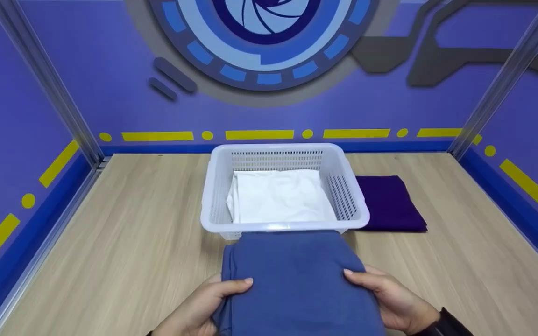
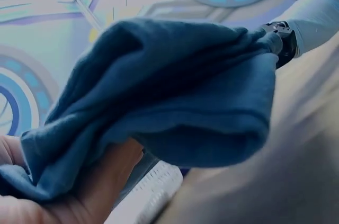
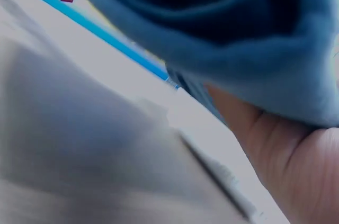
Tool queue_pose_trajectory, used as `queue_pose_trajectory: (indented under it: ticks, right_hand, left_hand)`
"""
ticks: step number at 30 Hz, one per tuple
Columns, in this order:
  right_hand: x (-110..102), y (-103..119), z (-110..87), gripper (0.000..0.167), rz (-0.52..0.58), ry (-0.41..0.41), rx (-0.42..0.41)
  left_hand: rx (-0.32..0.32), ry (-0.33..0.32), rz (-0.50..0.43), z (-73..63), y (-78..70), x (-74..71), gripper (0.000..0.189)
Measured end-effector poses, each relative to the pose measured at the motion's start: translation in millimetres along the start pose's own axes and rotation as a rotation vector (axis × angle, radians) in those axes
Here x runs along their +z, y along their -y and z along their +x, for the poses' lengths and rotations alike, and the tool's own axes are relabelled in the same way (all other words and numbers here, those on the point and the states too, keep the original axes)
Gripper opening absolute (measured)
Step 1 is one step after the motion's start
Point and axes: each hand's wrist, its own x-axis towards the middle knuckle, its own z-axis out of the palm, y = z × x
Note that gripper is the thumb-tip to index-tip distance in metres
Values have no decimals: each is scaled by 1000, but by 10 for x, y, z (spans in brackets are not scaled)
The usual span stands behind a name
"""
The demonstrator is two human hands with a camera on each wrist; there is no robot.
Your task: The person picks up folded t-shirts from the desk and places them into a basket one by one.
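A folded blue garment (image 1: 297,284), its exact kind not plain, is held up in front of the basket between both hands. My left hand (image 1: 199,301) grips its left edge, thumb on top and fingers underneath. On the opposite edge, my right hand (image 1: 397,296) pinches the fabric in the same way. The left wrist view shows the garment's layers (image 2: 169,91) bunched and sagging between the hands. From the right wrist, the underside of the cloth (image 3: 228,54) hides most of the fingers. Just beyond the garment stands a white plastic basket (image 1: 285,227), with folded white cloth (image 1: 280,196) inside.
Right of the basket, a folded dark purple cloth (image 1: 388,203) lies on the wooden table (image 1: 147,210), partly hidden by the basket. Purple-blue printed panels (image 1: 96,70) with metal corner posts (image 1: 54,79) enclose the table at the back and sides.
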Motion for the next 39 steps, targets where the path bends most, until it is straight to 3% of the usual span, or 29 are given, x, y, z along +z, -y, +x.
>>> queue_pose_trajectory:
  ticks: [12,25,29,34,39]
  right_hand:
    - [230,350,84,50,-15,119,-60]
    - [223,784,371,49,12,140,-54]
    - [164,908,450,45,-8,91,-32]
    - [92,1057,558,43,-91,-29,-20]
    - [-9,1221,714,55,-176,-88,-26]
  left_hand:
    - [79,71,75,-69,-386,191,55]
    - [162,-1,182,261,-845,184,42]
    - [177,-8,230,381,-954,151,52]
    - [188,-24,291,536,-1074,113,62]
    - [210,-108,312,724,-1174,87,64]
